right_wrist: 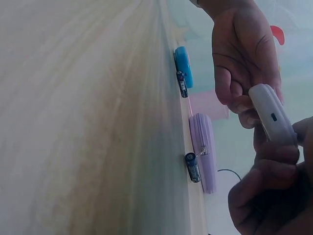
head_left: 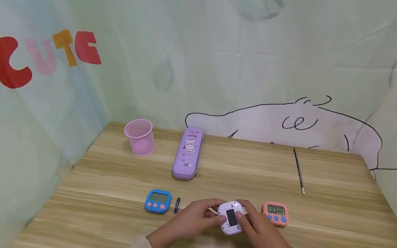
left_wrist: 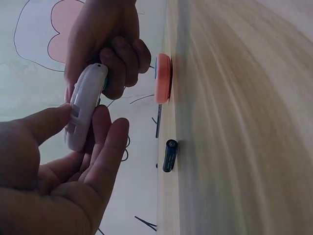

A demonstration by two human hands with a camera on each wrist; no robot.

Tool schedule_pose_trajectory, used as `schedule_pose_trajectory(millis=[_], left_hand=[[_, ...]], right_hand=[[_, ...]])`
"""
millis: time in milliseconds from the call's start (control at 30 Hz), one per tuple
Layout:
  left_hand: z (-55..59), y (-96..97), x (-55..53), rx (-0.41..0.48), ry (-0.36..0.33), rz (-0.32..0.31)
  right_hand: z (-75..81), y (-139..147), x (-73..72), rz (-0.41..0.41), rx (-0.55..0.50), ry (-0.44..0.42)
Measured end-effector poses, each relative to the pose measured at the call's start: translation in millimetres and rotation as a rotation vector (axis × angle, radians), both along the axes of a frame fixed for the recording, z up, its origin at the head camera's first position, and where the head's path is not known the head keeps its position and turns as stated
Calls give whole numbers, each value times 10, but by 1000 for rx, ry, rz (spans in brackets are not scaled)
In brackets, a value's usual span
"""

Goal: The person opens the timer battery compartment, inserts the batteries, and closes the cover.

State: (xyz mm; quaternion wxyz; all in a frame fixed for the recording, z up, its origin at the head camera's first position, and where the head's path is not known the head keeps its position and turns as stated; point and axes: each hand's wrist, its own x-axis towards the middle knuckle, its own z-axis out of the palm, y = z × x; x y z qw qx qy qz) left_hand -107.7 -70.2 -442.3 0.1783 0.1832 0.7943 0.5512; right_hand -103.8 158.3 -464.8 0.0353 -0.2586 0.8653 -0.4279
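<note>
Both hands hold a small white digital timer (head_left: 223, 224) above the table, its back with a dark rectangle turned up. My left hand (head_left: 191, 220) pinches one side, thumb on the back and fingers below. From the other side my right hand (head_left: 264, 234) grips it, thumb pressing beside the dark rectangle. In the right wrist view, the timer's (right_wrist: 274, 115) edge has a small dark slot. A battery (head_left: 177, 205) lies left of the left hand, beside a blue timer (head_left: 157, 201). Another battery (right_wrist: 192, 168) shows in the right wrist view; the hands seem to hide it from the head view.
Just past the right hand lies a pink timer (head_left: 275, 214) reading 00:00. Farther back are a purple pencil case (head_left: 188, 152), a pink cup (head_left: 142, 143) and a pencil (head_left: 299, 171). A printed curtain (head_left: 178, 51) hangs along the table's (head_left: 238, 169) back and sides.
</note>
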Motion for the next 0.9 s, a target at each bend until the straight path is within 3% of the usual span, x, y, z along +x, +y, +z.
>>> schedule_pose_trajectory(millis=[367,600,900], left_hand=[[-22,-1,-7,-40,3,-39],[-48,14,10,19,-27,-52],[-37,25,19,18,-37,-52]], right_hand=[[-21,-82,28,28,-11,64],[-21,-72,54,15,29,80],[-30,-63,54,11,39,96]])
